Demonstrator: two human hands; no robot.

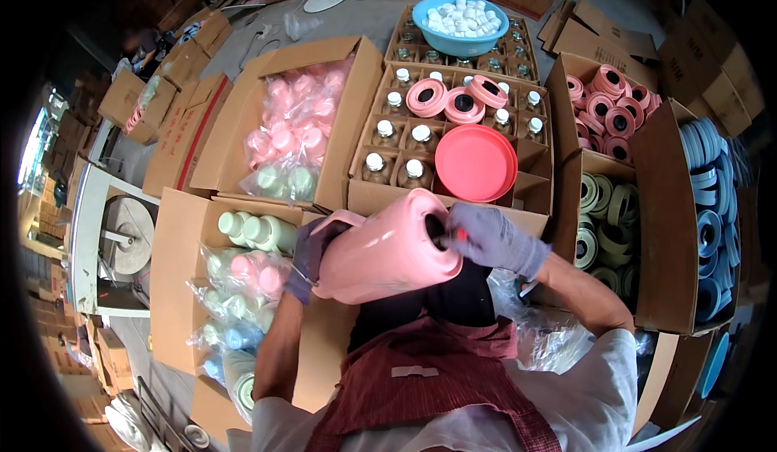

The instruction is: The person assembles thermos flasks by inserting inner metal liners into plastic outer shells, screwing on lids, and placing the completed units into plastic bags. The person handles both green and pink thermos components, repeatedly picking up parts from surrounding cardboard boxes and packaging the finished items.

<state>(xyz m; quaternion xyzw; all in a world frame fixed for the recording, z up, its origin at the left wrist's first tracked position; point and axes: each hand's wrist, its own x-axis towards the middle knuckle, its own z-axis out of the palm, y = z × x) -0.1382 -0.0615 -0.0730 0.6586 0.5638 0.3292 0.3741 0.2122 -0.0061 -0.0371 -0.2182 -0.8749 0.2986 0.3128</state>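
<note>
Jug (368, 250), one pink, two gloved hands (306, 263) (498, 240), one cap-filled basin (463, 46)

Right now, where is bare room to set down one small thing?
Open cells in the bottle carton, between red disc and right edge. Bare grey floor, between white stand base and bagged-cup box. Crowded: pink-ring box, and around the held pink jug.

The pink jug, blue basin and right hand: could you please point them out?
Pink jug (376, 250): head view, side of body.
Blue basin (461, 46): head view, front wall.
Right hand (496, 240): head view, back of the hand.
</note>
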